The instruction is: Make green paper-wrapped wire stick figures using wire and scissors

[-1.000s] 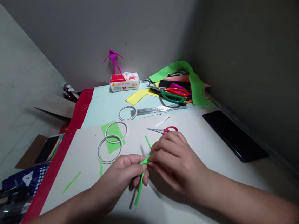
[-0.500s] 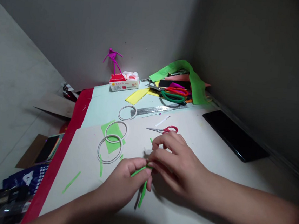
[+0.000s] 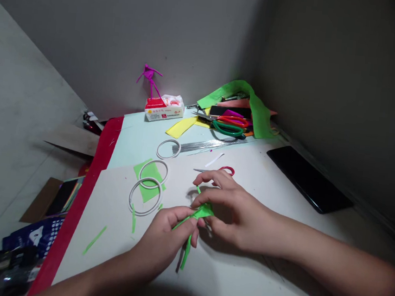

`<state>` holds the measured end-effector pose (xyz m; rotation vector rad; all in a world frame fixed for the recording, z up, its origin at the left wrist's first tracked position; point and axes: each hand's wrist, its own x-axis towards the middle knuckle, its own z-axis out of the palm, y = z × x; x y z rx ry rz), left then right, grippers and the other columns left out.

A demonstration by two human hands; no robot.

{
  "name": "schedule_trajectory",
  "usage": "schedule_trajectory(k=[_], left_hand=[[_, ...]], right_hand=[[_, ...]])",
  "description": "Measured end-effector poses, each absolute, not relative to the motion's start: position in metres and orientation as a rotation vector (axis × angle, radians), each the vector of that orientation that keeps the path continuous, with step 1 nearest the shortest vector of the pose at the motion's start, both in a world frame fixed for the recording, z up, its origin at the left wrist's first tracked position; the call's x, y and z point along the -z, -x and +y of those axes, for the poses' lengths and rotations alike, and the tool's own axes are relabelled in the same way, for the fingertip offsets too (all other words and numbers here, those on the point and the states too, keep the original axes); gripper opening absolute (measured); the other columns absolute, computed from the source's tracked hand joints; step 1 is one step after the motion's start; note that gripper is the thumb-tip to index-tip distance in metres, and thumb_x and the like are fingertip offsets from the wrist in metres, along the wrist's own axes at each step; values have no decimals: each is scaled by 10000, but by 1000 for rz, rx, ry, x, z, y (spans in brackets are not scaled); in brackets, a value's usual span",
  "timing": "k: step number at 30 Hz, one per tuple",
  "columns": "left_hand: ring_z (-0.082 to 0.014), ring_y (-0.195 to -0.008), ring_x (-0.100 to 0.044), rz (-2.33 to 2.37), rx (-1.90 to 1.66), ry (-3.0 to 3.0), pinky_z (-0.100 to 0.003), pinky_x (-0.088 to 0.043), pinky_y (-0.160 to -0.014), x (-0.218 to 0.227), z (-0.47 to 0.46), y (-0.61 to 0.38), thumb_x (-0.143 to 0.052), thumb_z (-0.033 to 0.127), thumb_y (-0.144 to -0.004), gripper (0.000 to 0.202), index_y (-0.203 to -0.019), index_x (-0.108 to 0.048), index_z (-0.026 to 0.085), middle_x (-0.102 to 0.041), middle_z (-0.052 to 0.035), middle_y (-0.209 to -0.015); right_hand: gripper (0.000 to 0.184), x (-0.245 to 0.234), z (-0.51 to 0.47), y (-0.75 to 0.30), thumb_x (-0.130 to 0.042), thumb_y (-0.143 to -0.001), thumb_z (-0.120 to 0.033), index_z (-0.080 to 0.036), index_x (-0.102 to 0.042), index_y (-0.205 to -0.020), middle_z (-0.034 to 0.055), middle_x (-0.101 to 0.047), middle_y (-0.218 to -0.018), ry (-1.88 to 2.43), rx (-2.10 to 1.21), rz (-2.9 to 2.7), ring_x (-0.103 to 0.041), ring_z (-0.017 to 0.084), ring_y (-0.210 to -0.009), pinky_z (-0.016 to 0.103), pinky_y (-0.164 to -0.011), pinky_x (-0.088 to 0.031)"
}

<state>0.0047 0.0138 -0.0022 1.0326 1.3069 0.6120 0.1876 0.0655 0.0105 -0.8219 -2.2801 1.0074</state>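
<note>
Left hand (image 3: 164, 240) and right hand (image 3: 236, 217) pinch a folded green paper strip (image 3: 203, 211) between them

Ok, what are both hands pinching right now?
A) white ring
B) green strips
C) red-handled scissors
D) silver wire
B: the green strips sit between the fingers of the left hand and right hand, while the red-handled scissors lie beyond, untouched.

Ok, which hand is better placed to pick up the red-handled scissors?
Probably the right hand: its fingertips sit just below the red-handled scissors, while the left hand is farther off, pinching the green paper strip.
</note>
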Motion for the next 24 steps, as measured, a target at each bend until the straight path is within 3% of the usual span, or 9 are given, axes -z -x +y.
schedule_trajectory(k=[9,16,22,24], left_hand=[[-105,-541,-340,1355,-668,-1148,-252,-261,-546,5,8,-6,-500,270,-849,316,-547,-473,183,-403,46,-524],[-96,-508,-322,1285,-701,-1091,-256,-255,-535,7,9,-4,-497,290,-848,332,-539,-508,170,-411,40,-501],[-82,-476,-295,1240,-729,-1004,-241,-233,-502,10,9,-1,-509,283,-843,210,-786,-641,130,-497,30,-528],[-77,-466,-284,1233,-741,-1003,-240,-218,-491,11,10,0,-508,288,-848,220,-788,-647,127,-503,29,-526]], right_hand=[[137,2,64,-179,-615,-772,-96,-200,-696,-808,79,-489,-1225,860,-941,-2170,-444,217,-1209,387,-1022,-364],[125,4,64,-173,-586,-823,-128,-191,-692,-800,91,-518,-1174,873,-1013,-2072,-489,209,-1165,375,-980,-400],[184,-3,68,-177,-539,-799,-67,-188,-672,-843,89,-528,-1147,877,-1012,-1958,-512,207,-1143,398,-993,-381],[189,-6,68,-180,-538,-769,-39,-185,-652,-807,83,-531,-1137,858,-982,-1976,-521,208,-1125,397,-977,-386]])
